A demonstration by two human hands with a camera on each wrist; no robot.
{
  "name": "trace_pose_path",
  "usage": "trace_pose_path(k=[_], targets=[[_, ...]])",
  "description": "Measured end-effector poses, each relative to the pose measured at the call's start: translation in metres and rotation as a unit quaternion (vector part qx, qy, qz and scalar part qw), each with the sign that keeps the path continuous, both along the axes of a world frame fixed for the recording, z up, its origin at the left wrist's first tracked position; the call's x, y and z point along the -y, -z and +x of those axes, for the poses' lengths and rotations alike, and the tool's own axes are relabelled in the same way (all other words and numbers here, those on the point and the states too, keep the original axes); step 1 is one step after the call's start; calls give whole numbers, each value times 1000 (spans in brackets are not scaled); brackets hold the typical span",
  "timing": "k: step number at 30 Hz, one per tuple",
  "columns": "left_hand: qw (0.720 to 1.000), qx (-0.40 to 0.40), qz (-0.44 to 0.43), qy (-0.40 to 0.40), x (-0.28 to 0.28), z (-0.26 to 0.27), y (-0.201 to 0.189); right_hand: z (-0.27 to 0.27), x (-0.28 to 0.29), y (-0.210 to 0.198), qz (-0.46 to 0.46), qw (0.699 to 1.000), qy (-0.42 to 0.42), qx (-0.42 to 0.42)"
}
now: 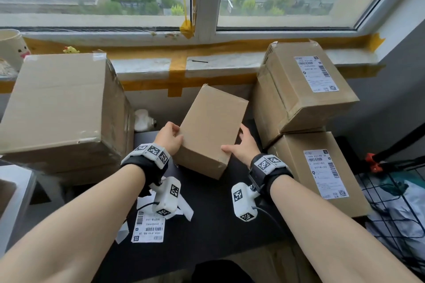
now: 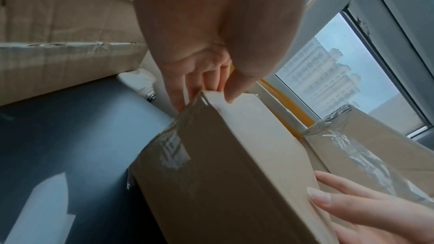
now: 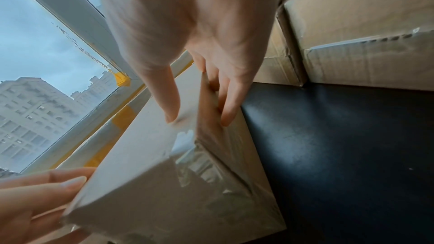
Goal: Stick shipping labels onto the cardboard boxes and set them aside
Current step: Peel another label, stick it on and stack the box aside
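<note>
We are holding a plain cardboard box between both hands at the middle of the black table, its far end tilting up toward the window sill. Our left hand is gripping the box's left edge, thumb on the top face and fingers curling down the taped side. Our right hand is clasping the near right corner, thumb lying across the top and fingers wrapping the side wall. The top face is carrying no label.

At 7 o'clock from the box, a loose shipping label is lying flat on the table beside torn white backing strips. At 3 o'clock, two labelled boxes are sitting stacked: the upper labelled box is resting askew on the lower labelled box. At 9 o'clock a large unlabelled carton is standing, with a white light bulb lying just beside its far right corner. A black wire basket is standing at 4 o'clock, beyond the stack.
</note>
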State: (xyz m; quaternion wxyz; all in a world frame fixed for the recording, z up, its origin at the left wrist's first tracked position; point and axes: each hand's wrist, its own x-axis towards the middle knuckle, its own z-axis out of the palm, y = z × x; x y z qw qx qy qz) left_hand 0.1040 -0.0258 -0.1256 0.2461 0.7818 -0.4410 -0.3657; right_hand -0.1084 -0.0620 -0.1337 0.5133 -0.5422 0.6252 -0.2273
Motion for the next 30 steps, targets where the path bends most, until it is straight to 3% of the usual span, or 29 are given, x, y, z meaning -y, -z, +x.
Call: trace_pose_path(k=[9,15,25,30], targets=[[988,-153,15,-17,-39,-19,-3,-17,-7,-9,-10,998,-51,-32],[985,-170,41,-6,-64,-39,-5,-34,-12,-13,13,993,-89,-73],[999,-22,33,29,-77,-58,-2,-45,-16,-14,1,980,-130,-152],[969,170,76,162,-94,-44,-12,-44,-26,-37,-93,919,-220,-313]])
